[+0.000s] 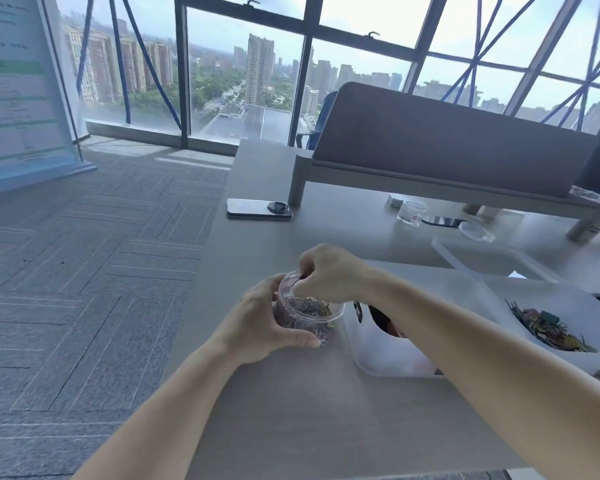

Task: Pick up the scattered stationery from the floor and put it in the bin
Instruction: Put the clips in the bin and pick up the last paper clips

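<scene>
A small clear round jar (312,315) full of coloured paper clips stands on the grey table (326,410). My left hand (267,320) grips the jar's side, thumb along its lower front. Over the jar's open mouth, my right hand (326,271) has its fingers curled down, pinching something small and dark at the rim; what it is cannot be made out. Right of the jar stands a white plastic bin (388,351). It holds a pile of coloured binder clips (548,329) on its right side.
A phone (258,207) lies face down at the table's far left edge. An empty clear jar (411,211), its lid (477,232) and a frosted bin lid (492,259) sit farther back. A grey desk divider (447,147) crosses the table. Grey carpet (84,271) lies left.
</scene>
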Tool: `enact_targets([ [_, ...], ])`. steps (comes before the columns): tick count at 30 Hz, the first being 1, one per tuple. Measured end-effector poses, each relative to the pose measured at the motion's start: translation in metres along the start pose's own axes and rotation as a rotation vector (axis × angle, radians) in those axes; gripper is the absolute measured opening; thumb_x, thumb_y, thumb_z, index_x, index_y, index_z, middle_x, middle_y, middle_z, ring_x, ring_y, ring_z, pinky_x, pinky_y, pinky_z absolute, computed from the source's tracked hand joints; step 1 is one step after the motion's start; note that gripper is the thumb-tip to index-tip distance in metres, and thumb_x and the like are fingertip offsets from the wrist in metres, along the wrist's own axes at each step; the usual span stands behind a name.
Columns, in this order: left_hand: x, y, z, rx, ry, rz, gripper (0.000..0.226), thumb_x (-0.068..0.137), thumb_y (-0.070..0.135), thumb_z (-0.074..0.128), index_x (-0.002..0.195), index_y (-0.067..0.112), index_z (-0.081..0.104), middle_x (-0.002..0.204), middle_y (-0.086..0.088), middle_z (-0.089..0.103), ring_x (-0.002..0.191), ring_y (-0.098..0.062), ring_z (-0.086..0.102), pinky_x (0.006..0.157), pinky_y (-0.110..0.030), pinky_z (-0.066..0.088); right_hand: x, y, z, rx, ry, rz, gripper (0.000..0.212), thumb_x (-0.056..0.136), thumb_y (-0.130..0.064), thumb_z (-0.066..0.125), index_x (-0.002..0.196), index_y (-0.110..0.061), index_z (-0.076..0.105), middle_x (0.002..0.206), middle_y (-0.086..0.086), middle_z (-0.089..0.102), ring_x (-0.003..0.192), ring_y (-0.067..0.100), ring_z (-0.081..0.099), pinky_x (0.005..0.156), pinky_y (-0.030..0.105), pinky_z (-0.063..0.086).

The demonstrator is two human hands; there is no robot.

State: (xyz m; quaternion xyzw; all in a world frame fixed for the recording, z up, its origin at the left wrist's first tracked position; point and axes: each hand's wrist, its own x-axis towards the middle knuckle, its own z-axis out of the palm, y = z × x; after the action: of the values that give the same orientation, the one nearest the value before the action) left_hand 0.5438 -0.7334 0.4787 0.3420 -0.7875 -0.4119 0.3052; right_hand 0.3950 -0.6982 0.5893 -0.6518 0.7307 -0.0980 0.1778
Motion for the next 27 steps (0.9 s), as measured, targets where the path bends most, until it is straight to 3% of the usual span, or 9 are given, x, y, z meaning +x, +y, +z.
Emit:
enact_targets([
  [4,0.0,0.002,0.0,0.017,0.009,0.023,0.093,0.04,0.064,0.088,0.122,0.056,0.047,0.119,0.018,0.063,0.108,0.004,0.059,0.091,-0.02,0.047,-0.004,0.009,-0.016,0.42,-0.07,0.067,0.008,0.082,-0.005,0.055,0.08,-0.013,0.055,0.059,0.001,0.058,0.05,0.014,0.043,0.046,0.022,0.032],
  [8,-0.001,0.005,-0.001,-0.012,0.003,0.026,0.082,0.043,0.056,0.091,0.112,0.063,0.046,0.114,0.018,0.065,0.101,0.006,0.062,0.088,-0.018,0.049,0.001,0.016,-0.021,0.619,-0.205,0.091,0.026,0.084,0.005,0.044,0.094,-0.009,0.062,0.06,0.008,0.051,0.049,0.017,0.041,0.042,0.021,0.028],
  [12,-0.001,0.004,0.0,-0.009,0.008,0.038,0.087,0.042,0.061,0.089,0.117,0.062,0.045,0.117,0.017,0.065,0.106,0.001,0.061,0.092,-0.024,0.051,0.0,0.003,-0.026,0.038,-0.236,0.025,0.031,0.083,0.002,0.045,0.078,-0.019,0.068,0.073,-0.001,0.064,0.058,0.016,0.05,0.05,0.022,0.036],
  [15,0.0,0.001,0.0,-0.022,0.01,0.035,0.091,0.041,0.062,0.09,0.121,0.06,0.047,0.118,0.018,0.065,0.108,-0.001,0.062,0.095,-0.032,0.052,-0.005,-0.015,-0.02,-0.472,-0.272,-0.004,0.02,0.082,-0.012,0.048,0.066,-0.017,0.059,0.065,0.0,0.057,0.058,0.02,0.05,0.049,0.022,0.038],
  [19,0.0,0.0,0.001,-0.012,0.014,0.027,0.095,0.041,0.061,0.09,0.127,0.051,0.05,0.118,0.018,0.065,0.111,-0.003,0.061,0.095,-0.032,0.052,0.005,-0.024,-0.003,-0.834,-0.304,0.045,0.027,0.09,-0.019,0.057,0.065,-0.012,0.051,0.067,0.001,0.052,0.059,0.02,0.049,0.056,0.026,0.045],
  [21,0.0,-0.001,0.002,-0.009,0.016,0.014,0.098,0.039,0.062,0.09,0.128,0.049,0.05,0.118,0.017,0.065,0.111,-0.004,0.061,0.095,-0.034,0.053,0.008,-0.028,0.002,-0.892,-0.333,0.073,0.024,0.087,-0.025,0.069,0.076,-0.011,0.054,0.075,-0.002,0.053,0.073,0.022,0.054,0.07,0.032,0.051],
  [23,0.001,-0.002,0.002,-0.003,0.021,0.007,0.1,0.037,0.064,0.089,0.128,0.052,0.048,0.119,0.017,0.064,0.113,-0.006,0.06,0.096,-0.036,0.052,0.006,-0.031,0.006,-0.921,-0.344,0.072,0.027,0.083,-0.034,0.077,0.1,-0.025,0.06,0.083,-0.008,0.051,0.091,0.022,0.058,0.075,0.032,0.05],
  [25,0.001,-0.002,0.002,0.005,0.022,-0.001,0.102,0.036,0.065,0.089,0.128,0.052,0.046,0.12,0.018,0.063,0.113,-0.008,0.059,0.096,-0.036,0.052,0.004,-0.03,0.009,-0.978,-0.322,0.048,0.045,0.085,-0.031,0.075,0.126,-0.032,0.057,0.101,-0.008,0.056,0.109,0.02,0.061,0.077,0.031,0.048],
  [27,0.001,-0.002,0.002,0.008,0.021,-0.01,0.103,0.036,0.065,0.088,0.128,0.049,0.046,0.119,0.018,0.063,0.112,-0.009,0.059,0.096,-0.036,0.052,0.005,-0.028,0.011,-1.003,-0.318,0.031,0.05,0.088,-0.029,0.072,0.134,-0.032,0.053,0.123,-0.008,0.059,0.116,0.019,0.06,0.078,0.03,0.048],
])
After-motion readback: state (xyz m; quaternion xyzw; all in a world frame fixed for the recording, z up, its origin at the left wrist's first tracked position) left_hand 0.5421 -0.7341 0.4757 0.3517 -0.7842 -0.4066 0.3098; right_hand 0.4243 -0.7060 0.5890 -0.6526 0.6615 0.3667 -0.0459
